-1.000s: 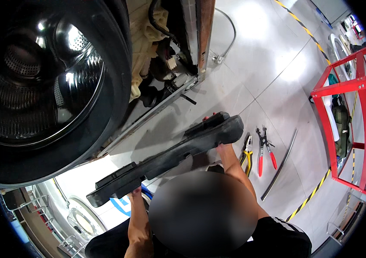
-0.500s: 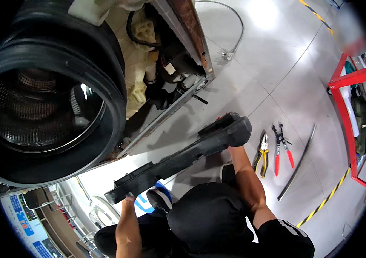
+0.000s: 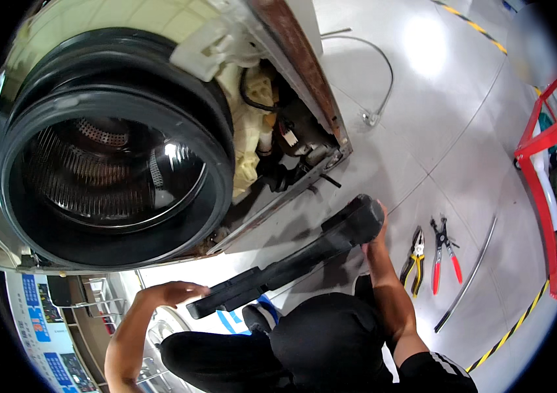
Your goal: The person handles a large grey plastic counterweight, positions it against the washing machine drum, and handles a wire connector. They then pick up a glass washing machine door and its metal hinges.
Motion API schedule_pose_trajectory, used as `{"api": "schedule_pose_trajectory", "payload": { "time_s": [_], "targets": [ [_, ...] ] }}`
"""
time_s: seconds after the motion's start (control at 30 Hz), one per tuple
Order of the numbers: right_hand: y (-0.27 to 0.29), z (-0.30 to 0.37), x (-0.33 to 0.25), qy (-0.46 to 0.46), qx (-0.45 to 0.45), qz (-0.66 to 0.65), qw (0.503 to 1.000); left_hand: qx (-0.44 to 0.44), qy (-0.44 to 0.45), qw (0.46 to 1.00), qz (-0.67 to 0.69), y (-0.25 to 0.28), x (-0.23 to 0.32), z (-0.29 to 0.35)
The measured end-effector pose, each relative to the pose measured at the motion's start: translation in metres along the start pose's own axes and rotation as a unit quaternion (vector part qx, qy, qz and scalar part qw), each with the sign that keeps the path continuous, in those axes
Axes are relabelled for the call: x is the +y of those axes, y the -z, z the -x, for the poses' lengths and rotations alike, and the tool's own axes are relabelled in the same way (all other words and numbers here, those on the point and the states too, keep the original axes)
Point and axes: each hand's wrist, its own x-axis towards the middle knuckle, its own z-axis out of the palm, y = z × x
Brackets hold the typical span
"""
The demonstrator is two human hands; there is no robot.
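Observation:
A long black plastic trim piece (image 3: 291, 262) is held slantwise above the floor in front of the opened washing machine (image 3: 226, 252). My right hand (image 3: 377, 229) grips its rounded right end, with part of the fingers hidden behind it. At the lower left end, my left hand (image 3: 177, 293) has its fingers stretched out, the tips at the piece's upper edge; I cannot tell if they touch. The machine's front is off, showing the black rubber door seal (image 3: 20, 216), the metal drum (image 3: 95, 177) and wiring at the lower right.
On the floor to the right lie yellow-and-black pliers (image 3: 413, 262), red-handled pliers (image 3: 445, 252) and a thin dark tube (image 3: 468, 281). A grey hose (image 3: 391, 72) curves beyond the machine. A red-framed cart (image 3: 540, 196) stands far right, beside black-and-yellow floor tape (image 3: 511, 331).
My left hand has come away from under the left end, swinging out to the left and up to its upper edge. The trim piece has tilted. The whole view has shifted.

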Motion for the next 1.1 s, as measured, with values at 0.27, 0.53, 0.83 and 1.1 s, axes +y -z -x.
{"api": "schedule_pose_trajectory", "payload": {
  "time_s": [0.27, 0.53, 0.83, 1.1],
  "targets": [
    [-0.014, 0.009, 0.006, 0.028, -0.044, 0.067, 0.996, 0.104, -0.337, 0.883, -0.309, -0.023, 0.060, -0.045],
    [-0.004, -0.001, -0.001, 0.050, -0.085, 0.141, 0.985, 0.197, -0.592, 0.771, -0.130, -0.044, 0.161, -0.068],
    [0.035, 0.002, 0.000, 0.059, -0.187, 0.181, 0.964, 0.224, -0.770, 0.597, -0.037, -0.056, 0.256, -0.086],
    [0.025, 0.023, -0.013, -0.003, -0.162, 0.132, 0.978, 0.278, -0.760, 0.581, -0.080, -0.076, 0.258, -0.077]
  ]
}}
